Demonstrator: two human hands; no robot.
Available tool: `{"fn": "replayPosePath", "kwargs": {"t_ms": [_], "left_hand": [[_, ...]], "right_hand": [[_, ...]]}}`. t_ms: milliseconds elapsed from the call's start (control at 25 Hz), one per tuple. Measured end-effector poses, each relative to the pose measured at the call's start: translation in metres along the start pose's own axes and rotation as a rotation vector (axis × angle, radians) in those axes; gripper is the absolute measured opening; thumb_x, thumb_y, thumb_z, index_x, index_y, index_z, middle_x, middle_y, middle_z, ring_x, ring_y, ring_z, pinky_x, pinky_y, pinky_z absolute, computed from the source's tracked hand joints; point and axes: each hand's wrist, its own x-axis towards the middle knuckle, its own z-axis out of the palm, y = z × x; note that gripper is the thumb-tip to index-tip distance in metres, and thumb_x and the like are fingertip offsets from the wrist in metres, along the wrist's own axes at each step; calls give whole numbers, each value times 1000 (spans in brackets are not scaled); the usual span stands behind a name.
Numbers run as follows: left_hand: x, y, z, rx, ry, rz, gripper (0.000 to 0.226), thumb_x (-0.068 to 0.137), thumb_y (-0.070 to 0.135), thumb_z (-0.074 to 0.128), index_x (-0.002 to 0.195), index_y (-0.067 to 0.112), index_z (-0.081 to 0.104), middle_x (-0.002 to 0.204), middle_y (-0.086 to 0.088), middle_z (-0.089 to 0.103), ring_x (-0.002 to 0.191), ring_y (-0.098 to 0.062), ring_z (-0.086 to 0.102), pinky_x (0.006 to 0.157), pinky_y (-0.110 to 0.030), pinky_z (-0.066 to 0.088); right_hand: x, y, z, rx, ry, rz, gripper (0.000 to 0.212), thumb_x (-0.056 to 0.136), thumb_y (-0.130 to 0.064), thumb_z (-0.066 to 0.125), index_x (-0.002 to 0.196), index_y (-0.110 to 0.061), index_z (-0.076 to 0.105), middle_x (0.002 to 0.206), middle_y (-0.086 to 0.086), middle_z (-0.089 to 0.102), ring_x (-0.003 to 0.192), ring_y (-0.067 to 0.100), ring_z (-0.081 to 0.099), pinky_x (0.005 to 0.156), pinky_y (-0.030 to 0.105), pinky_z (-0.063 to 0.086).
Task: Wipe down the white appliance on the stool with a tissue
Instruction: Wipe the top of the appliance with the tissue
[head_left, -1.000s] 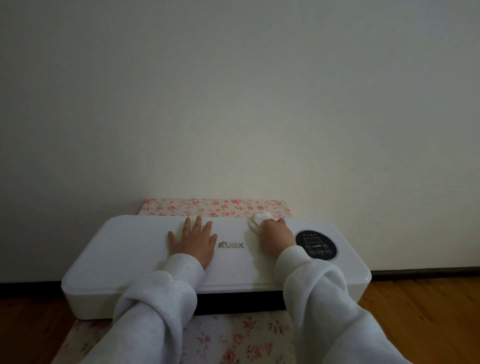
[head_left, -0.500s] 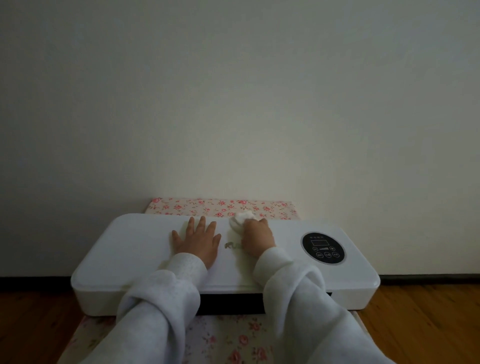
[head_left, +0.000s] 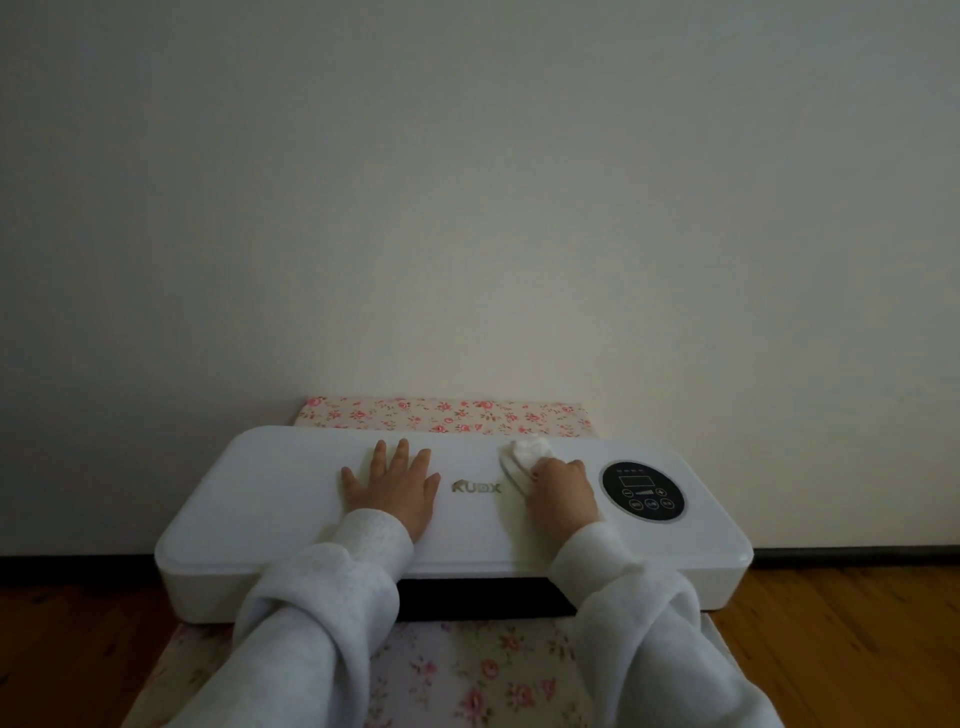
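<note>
Left hand (head_left: 390, 486) flat and spread on the white appliance (head_left: 280, 483) – right hand (head_left: 562, 493) bunched around a tissue (head_left: 524, 457), pressing it beside the round panel (head_left: 643, 490)

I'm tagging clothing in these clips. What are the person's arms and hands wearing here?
Both arms are covered by long, loose sleeves of a pale grey-white fleecy knit, bunched at the wrists: left sleeve, right sleeve. The cuffs end at the wrist. The left hand and right hand are bare: no gloves, and no rings or watch show. A fingernail on the right hand looks dark, maybe painted.
</note>
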Motion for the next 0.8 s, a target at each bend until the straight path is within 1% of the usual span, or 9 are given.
{"fn": "replayPosePath", "kwargs": {"t_ms": [80,160,240,360,400,560,600,680,800], "left_hand": [[-2,-1,0,0,1,0,50,101,42,15,150,31,8,161,5,-2,149,-21,-8,117,-59,4],[-3,-1,-1,-2,2,0,50,101,42,15,150,31,8,161,5,-2,149,-21,-8,117,-59,4],[-5,0,-1,1,5,2,50,101,42,14,150,32,7,161,5,-2,149,-21,-7,117,-59,4],[-9,1,1,-5,9,8,50,101,42,15,150,32,8,161,6,-2,149,-21,-7,117,-59,5],[-10,0,1,-9,11,9,50,101,42,15,150,31,8,161,6,-2,149,-21,-7,117,-59,4],[-13,-5,-2,-18,15,-1,50,101,41,15,150,31,8,161,5,-2,149,-21,-7,117,-58,4],[-14,-8,-3,-18,17,-6,50,101,41,15,150,31,8,161,5,-2,149,-21,-7,117,-58,4],[-15,-13,-4,-21,21,-17,50,101,41,15,150,30,8,161,4,-2,149,-21,-7,117,-58,4],[-16,-19,-4,-25,26,-27,50,101,42,15,150,30,9,162,4,-1,149,-21,-7,117,-58,4]], "right_hand": [[-1,11,-7,-72,29,26,31,87,1,38,110,5,58,112,19,60,118,36,44,96,38,41],[-6,14,-9,-148,78,31,31,89,1,39,113,4,57,122,19,58,118,36,44,96,38,40],[-18,3,-4,-188,77,-26,32,88,2,41,116,5,57,125,20,55,117,36,46,95,39,42],[-36,-9,10,-221,28,-175,31,86,3,44,114,6,57,124,19,54,117,34,46,92,40,45],[-38,-5,9,-226,33,-168,31,86,3,44,113,6,58,123,19,55,116,34,47,91,39,46],[-36,30,-10,-202,143,106,34,85,4,45,115,5,58,122,20,58,115,36,49,89,37,46],[-37,30,-9,-200,156,120,34,85,4,44,115,5,59,122,20,59,114,36,50,89,37,46],[-42,7,2,-181,132,23,33,85,4,44,114,4,60,121,20,59,113,34,50,89,36,46],[-45,-38,27,-177,33,-227,31,86,3,43,112,5,60,122,19,57,114,33,49,89,37,46]]}}
